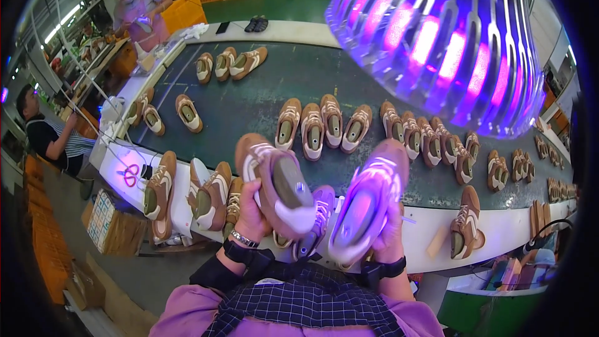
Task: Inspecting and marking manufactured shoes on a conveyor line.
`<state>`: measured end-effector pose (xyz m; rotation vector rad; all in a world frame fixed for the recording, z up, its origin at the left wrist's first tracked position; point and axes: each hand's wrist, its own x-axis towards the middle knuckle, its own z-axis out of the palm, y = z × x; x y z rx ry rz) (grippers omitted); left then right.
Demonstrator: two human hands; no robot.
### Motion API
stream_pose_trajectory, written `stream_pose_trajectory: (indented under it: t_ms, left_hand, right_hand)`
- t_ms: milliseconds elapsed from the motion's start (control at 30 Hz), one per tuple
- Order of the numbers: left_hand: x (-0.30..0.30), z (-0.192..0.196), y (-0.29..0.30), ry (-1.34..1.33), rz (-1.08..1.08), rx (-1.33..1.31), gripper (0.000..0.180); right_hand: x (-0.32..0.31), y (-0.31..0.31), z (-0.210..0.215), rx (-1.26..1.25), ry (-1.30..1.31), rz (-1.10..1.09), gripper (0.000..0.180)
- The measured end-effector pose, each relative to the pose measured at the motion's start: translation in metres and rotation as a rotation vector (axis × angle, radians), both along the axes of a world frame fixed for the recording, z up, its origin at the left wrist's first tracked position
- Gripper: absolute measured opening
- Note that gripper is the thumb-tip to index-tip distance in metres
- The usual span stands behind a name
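Observation:
My left hand (250, 217) is wrapped round a brown and white sneaker (269, 171), raised with its opening toward me. In my right hand (391, 232) is a second sneaker (374, 181), lit purple, its toe pointing away. The two shoes are held apart, side by side. Below and between them, another sneaker (322, 209) shows in part. Near my left wrist stand more sneakers (213, 198) on the white ledge (178, 203), one partly hidden by my hand. My fingers are mostly hidden behind the shoes.
A dark green conveyor belt (243, 106) carries several sneakers (331, 122). A glowing purple lamp (437, 43) hangs at the upper right. Red-handled scissors (129, 175) lie at left. One sneaker (467, 224) rests on the right ledge. Two people (140, 9) are beyond the belt's left side.

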<state>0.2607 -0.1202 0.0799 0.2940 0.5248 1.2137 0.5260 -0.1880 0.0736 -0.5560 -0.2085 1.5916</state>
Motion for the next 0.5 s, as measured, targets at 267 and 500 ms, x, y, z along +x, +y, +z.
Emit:
stream_pose_trajectory:
  t_ms: [267,500]
  left_hand:
    - [-0.01,-0.008,-0.008,0.12,0.174,-0.076,0.043]
    - [-0.012,-0.006,-0.009,0.123,0.169,-0.121,0.044]
  right_hand:
    - [-0.038,0.0,0.017,-0.072,-0.063,-0.282,0.045]
    - [-0.058,-0.007,0.007,-0.136,-0.105,-0.327,0.051]
